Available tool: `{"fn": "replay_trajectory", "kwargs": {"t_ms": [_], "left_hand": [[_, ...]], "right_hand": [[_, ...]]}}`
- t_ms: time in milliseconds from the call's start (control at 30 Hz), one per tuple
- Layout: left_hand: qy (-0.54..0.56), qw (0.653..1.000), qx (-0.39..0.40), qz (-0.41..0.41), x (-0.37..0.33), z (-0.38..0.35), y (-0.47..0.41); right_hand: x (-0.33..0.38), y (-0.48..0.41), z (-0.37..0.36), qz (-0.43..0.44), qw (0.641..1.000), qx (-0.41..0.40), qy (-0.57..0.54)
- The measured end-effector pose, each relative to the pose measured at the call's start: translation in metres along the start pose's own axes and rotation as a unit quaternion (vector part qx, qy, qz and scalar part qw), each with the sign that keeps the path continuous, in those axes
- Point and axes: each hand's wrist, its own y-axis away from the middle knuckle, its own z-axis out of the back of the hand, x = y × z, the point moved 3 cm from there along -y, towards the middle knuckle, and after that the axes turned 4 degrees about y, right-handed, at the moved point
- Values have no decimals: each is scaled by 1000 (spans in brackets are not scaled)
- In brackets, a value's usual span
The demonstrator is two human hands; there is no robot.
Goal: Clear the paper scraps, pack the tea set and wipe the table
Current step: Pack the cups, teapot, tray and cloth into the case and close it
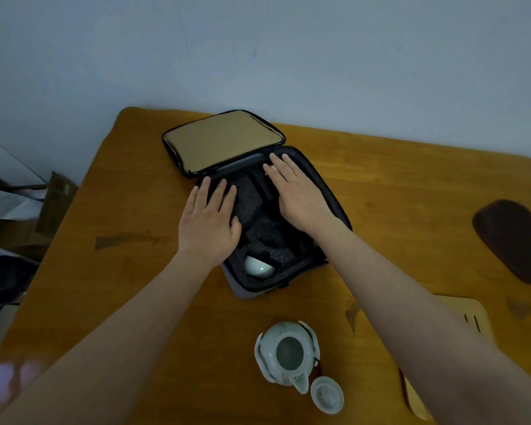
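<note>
An open tea set case [334, 207] with black foam padding lies on the wooden table [141, 271], its tan-lined lid [221, 142] folded back. One pale cup [259, 266] sits in the near foam slot. My left hand [210, 219] lies flat with straight fingers on the foam's left side. Flat over the far right slots rests my right hand [295, 194], with something pale just visible under its fingertips. A white teapot [288, 352] without its lid stands near the front edge, and the teapot lid [327, 395] lies beside its spout.
A dark oval tray [515, 240] lies at the table's right edge. A light wooden board [469, 320] shows partly behind my right forearm. Boxes and bags [16, 216] stand on the floor to the left. A wall runs behind the table.
</note>
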Motion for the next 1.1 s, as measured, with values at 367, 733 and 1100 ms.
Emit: {"fn": "replay_trajectory", "kwargs": {"t_ms": [367, 733, 1100], "left_hand": [[1, 1000, -7, -6, -1, 0, 2], [7, 1000, -13, -5, -1, -1, 2], [6, 1000, -12, -6, -1, -1, 1]], "right_hand": [[-1, -5, -5, -46, 998, -6, -44], [-21, -18, 13, -167, 966, -60, -186], [-27, -28, 5, -201, 957, -39, -205]]}}
